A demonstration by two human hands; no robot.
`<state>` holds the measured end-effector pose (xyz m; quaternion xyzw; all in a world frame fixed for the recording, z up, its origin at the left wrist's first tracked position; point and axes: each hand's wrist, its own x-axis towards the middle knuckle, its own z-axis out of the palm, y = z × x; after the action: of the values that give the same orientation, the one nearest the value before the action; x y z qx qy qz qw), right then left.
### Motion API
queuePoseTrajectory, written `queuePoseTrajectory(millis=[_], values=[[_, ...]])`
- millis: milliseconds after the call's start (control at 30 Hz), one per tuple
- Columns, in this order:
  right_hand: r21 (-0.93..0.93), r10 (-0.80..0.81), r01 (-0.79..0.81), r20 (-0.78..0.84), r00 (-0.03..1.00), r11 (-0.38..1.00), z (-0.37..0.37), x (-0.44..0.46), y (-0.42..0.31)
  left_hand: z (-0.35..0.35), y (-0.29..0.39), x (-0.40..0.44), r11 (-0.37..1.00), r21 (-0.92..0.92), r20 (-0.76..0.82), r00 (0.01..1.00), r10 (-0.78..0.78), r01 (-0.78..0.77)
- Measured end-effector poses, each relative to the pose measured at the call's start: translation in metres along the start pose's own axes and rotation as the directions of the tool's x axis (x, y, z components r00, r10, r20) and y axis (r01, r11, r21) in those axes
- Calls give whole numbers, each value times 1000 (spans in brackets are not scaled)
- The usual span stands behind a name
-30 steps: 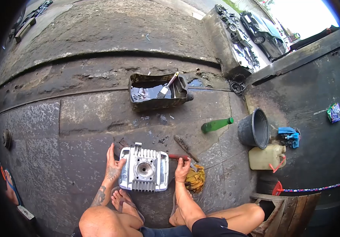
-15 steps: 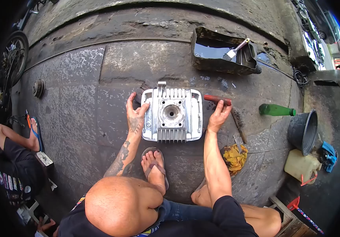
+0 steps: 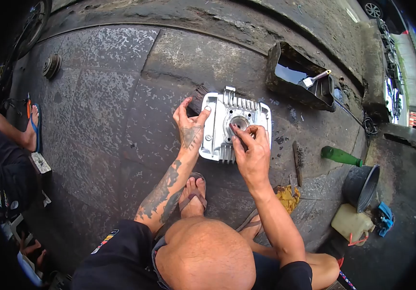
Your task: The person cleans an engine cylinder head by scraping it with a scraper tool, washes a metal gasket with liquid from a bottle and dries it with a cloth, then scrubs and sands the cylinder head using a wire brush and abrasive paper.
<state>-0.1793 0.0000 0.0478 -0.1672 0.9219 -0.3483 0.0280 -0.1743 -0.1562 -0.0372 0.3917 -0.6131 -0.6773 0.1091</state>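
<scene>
A silvery finned engine cylinder head (image 3: pixel 214 128) lies on the ground with its round recess facing up. My left hand (image 3: pixel 191 128) is at its left edge, thumb resting on the rim and fingers spread apart beyond it. Over the recess, my right hand (image 3: pixel 254 154) pinches a small reddish-brown piece (image 3: pixel 232 127), mostly hidden by the fingers. Behind the left fingertips sits a dark ridged piece (image 3: pixel 198 96), partly covered by the head.
Back right stands a cut-open container (image 3: pixel 292 96) of dark liquid with a paintbrush (image 3: pixel 317 78). To the right are a wire brush (image 3: pixel 297 162), a green bottle (image 3: pixel 341 155), a black bucket (image 3: pixel 361 186), a jerrycan (image 3: pixel 349 222) and a yellow rag (image 3: pixel 288 197). Another person's leg (image 3: pixel 17 130) is at left.
My right hand has moved left from beside the cylinder head onto its recess, bringing the reddish-brown piece along. My left thumb stays on the rim. The view has shifted and turned.
</scene>
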Motion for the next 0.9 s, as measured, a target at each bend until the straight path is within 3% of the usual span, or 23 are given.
queuePoseTrajectory(millis=[133, 167, 200, 267, 433, 600, 700, 900], values=[[-245, -15, 31, 68, 998, 969, 10, -20, -15, 2, -11, -3, 997, 35, -33, 997, -73, 74], [-249, -12, 31, 77, 997, 968, 12, -24, -16, 3, -25, -1, 967, 252, -85, 996, -20, 41], [-324, 0, 31, 96, 995, 946, 13, -26, -21, 0, -20, -6, 966, 253, -85, 996, -29, 50], [-396, 14, 27, 101, 995, 918, 21, -22, -21, -2, -8, -10, 929, -239, 171, 954, -246, 282], [-443, -17, 60, 101, 995, 894, 29, -8, -17, -5, -1, -10, 943, -176, 234, 943, -238, 282], [-431, 15, 47, 138, 990, 901, 29, -26, -22, -9, -9, -22, 954, -177, 174, 961, -213, 243], [-417, -4, 57, 126, 992, 907, 37, -16, -22, -7, -3, -25, 895, -339, 167, 955, -246, 290], [-433, 14, 57, 161, 987, 900, 31, -28, -22, -7, 3, -26, 898, -333, 139, 957, -255, 287]])
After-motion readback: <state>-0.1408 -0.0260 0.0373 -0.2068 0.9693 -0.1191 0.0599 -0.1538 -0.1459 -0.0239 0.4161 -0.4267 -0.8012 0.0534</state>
